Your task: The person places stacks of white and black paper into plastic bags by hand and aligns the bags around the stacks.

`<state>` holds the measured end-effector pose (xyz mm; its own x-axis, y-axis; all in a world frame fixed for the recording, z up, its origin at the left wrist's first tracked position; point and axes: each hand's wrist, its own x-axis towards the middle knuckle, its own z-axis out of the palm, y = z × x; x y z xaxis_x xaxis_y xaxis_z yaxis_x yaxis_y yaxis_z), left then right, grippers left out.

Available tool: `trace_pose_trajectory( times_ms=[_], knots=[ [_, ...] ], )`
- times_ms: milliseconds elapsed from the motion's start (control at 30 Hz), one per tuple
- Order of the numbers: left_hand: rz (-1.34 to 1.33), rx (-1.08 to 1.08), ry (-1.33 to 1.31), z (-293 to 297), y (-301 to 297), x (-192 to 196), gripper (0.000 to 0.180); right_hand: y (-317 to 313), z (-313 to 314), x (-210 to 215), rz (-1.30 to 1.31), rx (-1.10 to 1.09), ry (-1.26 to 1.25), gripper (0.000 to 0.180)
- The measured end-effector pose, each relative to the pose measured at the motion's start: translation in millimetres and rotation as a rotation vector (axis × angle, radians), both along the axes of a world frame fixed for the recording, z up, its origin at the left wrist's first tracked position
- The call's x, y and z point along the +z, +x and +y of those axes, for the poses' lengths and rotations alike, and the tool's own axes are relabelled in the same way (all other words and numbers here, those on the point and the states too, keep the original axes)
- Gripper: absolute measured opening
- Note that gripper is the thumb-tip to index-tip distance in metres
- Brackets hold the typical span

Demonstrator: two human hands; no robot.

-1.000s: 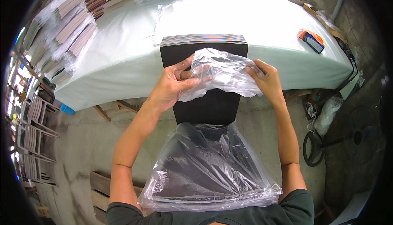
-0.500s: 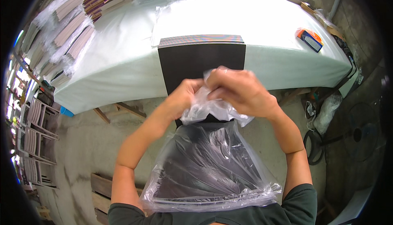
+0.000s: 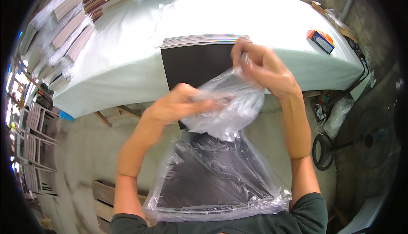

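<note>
A clear plastic bag (image 3: 212, 178) holding a stack of dark flat sheets rests against my chest, its loose top bunched up in front of me. My left hand (image 3: 178, 104) pinches the gathered plastic from the left. My right hand (image 3: 261, 66) grips the bag's top end higher up, over the table edge. Behind my hands a stack of black sheets (image 3: 193, 61) with coloured edges lies on the white table (image 3: 127, 64).
Bagged piles of sheets (image 3: 70, 34) line the table's far left and back. An orange and blue box (image 3: 321, 39) lies at the table's right. A fan (image 3: 374, 140) and a plastic bag (image 3: 338, 115) are on the floor at right. Wooden slats (image 3: 102, 200) lie below left.
My hands came together on the bag's top, then my right hand rose toward the table with the plastic while my left stayed lower, twisting the bunched top.
</note>
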<state>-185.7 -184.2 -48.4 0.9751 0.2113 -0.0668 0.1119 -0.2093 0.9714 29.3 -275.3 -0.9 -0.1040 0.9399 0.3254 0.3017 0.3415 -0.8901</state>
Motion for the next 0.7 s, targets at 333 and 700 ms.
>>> trace_pose_trajectory(
  times_ms=[333, 700],
  knots=[
    [-1.089, 0.390, -0.890, 17.9, -45.0, -61.2, 0.038, 12.1, 5.0, -62.4, 1.189, 0.577, -0.328, 0.045],
    [-1.227, -0.608, -1.180, 5.8, -51.7, 12.2, 0.062, -9.7, 10.1, -93.1, 0.100, 0.969, -0.270, 0.022]
  ],
)
